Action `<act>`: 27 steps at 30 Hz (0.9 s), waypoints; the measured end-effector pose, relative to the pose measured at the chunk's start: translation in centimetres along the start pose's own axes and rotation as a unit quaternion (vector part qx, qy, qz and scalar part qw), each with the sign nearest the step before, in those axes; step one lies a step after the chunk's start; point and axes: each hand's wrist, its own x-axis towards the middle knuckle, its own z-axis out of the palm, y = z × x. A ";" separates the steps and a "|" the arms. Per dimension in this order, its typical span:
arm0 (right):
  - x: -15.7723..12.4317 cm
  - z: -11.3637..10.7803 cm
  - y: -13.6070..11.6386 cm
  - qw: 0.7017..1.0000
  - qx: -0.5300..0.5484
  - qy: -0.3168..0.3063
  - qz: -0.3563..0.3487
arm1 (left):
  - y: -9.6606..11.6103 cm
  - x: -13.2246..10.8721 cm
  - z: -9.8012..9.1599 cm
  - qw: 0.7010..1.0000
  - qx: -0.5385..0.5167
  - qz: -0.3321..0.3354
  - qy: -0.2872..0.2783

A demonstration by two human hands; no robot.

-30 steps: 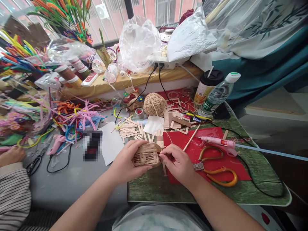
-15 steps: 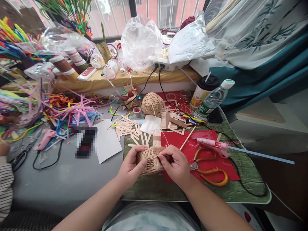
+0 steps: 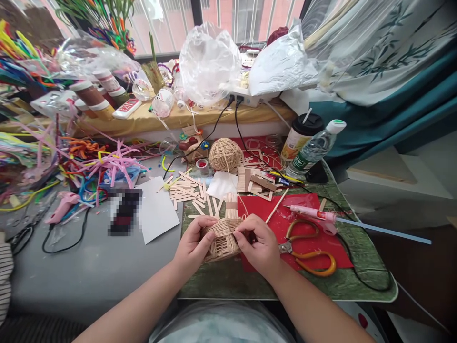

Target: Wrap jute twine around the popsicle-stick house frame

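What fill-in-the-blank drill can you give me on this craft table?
The left hand and right hand both grip a stick frame wrapped in ____.
The orange-handled cutters lie on a ____ sheet.
The water bottle has a ____ cap.
Missing: twine; red; white.

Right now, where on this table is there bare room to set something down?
Bare grey tabletop left of the left hand, below the white paper; also the green mat strip in front of the scissors. Crowded beyond the twine-wrapped piece: wooden sticks, twine ball, pipe cleaners.
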 end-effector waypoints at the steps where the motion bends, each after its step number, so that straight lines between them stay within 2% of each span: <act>1: 0.0 0.0 0.0 1.000 -0.001 0.000 0.004 | 0.0 0.0 0.0 1.000 -0.004 -0.001 0.001; 10: 0.1 0.1 -0.2 1.000 -0.006 0.005 0.009 | 0.1 -0.1 -0.7 0.999 0.000 -0.015 -0.037; 15: 0.1 -0.1 0.2 1.000 0.004 -0.007 0.004 | -0.2 -0.7 -0.7 0.999 0.034 0.004 -0.003; 19: 0.2 0.0 0.3 1.000 0.017 -0.004 -0.012 | 1.9 -0.4 -0.9 0.996 0.080 -0.042 -0.027; 21: 0.2 0.1 0.3 1.000 0.025 -0.010 -0.011 | 3.8 0.2 -0.8 0.987 0.141 -0.048 -0.055; 23: 0.2 0.2 0.4 0.999 0.034 -0.026 -0.003 | 5.6 1.0 -0.2 0.975 0.202 -0.020 -0.092; 25: 0.1 0.2 0.5 0.999 0.036 -0.036 0.006 | 6.6 1.8 0.6 0.946 0.292 0.035 -0.136; 27: 0.1 0.2 0.7 0.999 0.036 -0.034 0.008 | 6.7 2.3 1.3 0.914 0.366 0.094 -0.146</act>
